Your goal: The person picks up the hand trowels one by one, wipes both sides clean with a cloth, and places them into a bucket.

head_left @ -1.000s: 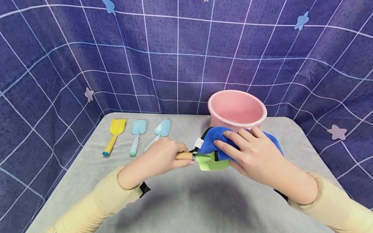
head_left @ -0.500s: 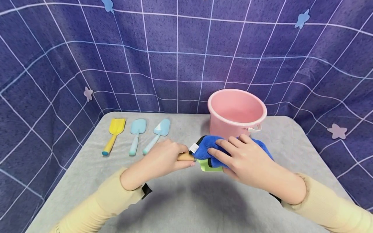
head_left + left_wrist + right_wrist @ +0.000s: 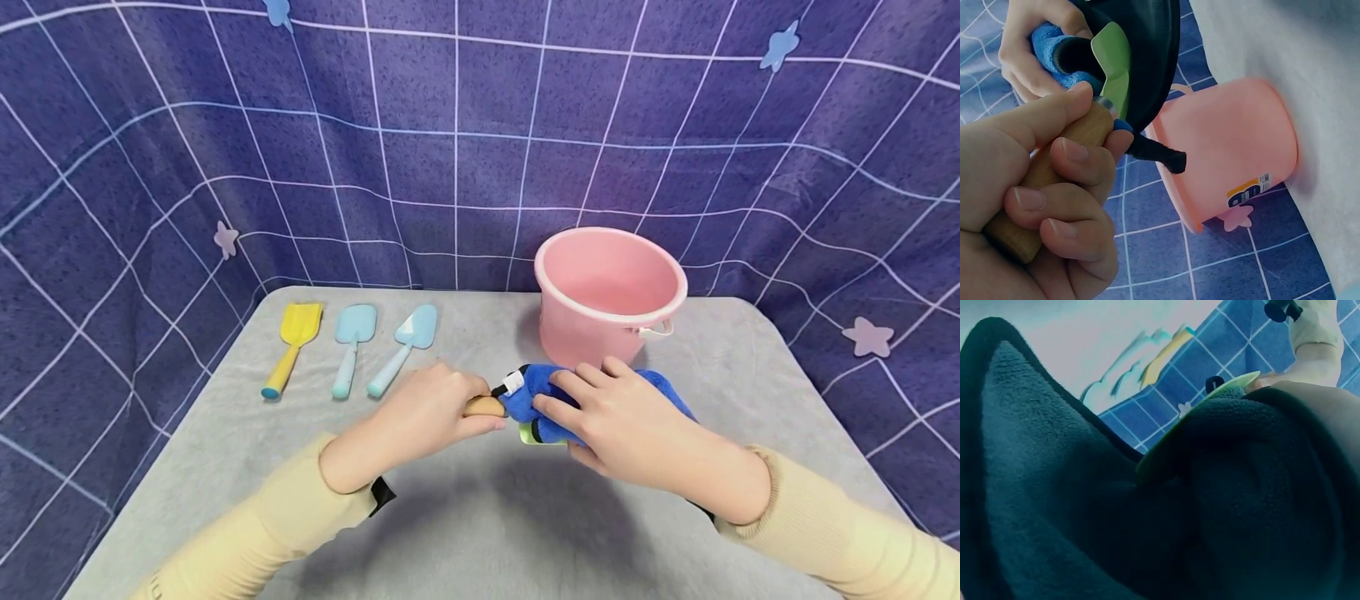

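Note:
My left hand (image 3: 427, 412) grips a small hand trowel by its wooden handle (image 3: 1088, 128), fingers curled round it. The trowel's green blade (image 3: 1113, 56) points to the right. Over that blade, my right hand (image 3: 633, 425) holds a blue plush cloth (image 3: 534, 387) with black edging, a white tag and a black loop. Only a sliver of green shows below the cloth in the head view. Folds of the cloth fill much of the right wrist view, dark and close. Both hands are raised over the table, their shadows falling beneath.
A pink bucket (image 3: 573, 329) with a white handle stands just behind the right hand. At the back left of the grey-covered table (image 3: 465, 517) lie a yellow shovel (image 3: 300, 325) and two light-blue ones, a shovel (image 3: 356, 325) and a trowel (image 3: 422, 327). A blue checked curtain (image 3: 420, 167) surrounds the table.
My right hand has slid the cloth leftward along the blade toward the handle and slightly nearer me, covering more green. The left hand has shifted only a little right, still gripping the trowel.

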`<action>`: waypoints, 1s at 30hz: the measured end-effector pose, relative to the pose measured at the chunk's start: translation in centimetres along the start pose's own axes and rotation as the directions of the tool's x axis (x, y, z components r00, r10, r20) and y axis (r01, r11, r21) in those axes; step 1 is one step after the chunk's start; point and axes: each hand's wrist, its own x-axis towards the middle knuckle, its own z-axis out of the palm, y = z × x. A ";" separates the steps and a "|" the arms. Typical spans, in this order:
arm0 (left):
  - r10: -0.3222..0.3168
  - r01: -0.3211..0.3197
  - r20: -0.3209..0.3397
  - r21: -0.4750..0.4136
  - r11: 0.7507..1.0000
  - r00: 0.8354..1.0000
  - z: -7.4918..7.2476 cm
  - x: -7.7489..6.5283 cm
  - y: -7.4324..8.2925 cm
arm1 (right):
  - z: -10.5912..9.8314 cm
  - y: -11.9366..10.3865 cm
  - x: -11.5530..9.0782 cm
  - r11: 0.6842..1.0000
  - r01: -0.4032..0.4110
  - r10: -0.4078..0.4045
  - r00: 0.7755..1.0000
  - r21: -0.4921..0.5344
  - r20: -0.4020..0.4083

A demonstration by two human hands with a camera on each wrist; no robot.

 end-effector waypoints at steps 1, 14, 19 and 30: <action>0.000 0.000 -0.002 0.001 1.000 1.000 0.0 0.0 0.0 | 0.0 0.0 0.0 1.000 0.002 -0.002 1.000 -0.004 0.008; 0.029 -0.029 -0.012 0.014 0.999 1.000 -0.1 -0.2 -0.9 | 0.0 0.6 -0.3 0.998 0.040 -0.036 0.997 -0.058 0.066; 0.006 -0.005 -0.026 0.018 1.000 1.000 -0.4 -0.4 -1.1 | 0.0 0.9 -0.5 0.997 0.037 -0.034 0.998 -0.069 0.056; 0.002 -0.004 -0.023 -0.076 0.997 1.000 -0.7 -1.3 -2.5 | 0.4 1.3 -1.7 0.998 0.010 -0.008 0.999 -0.055 0.036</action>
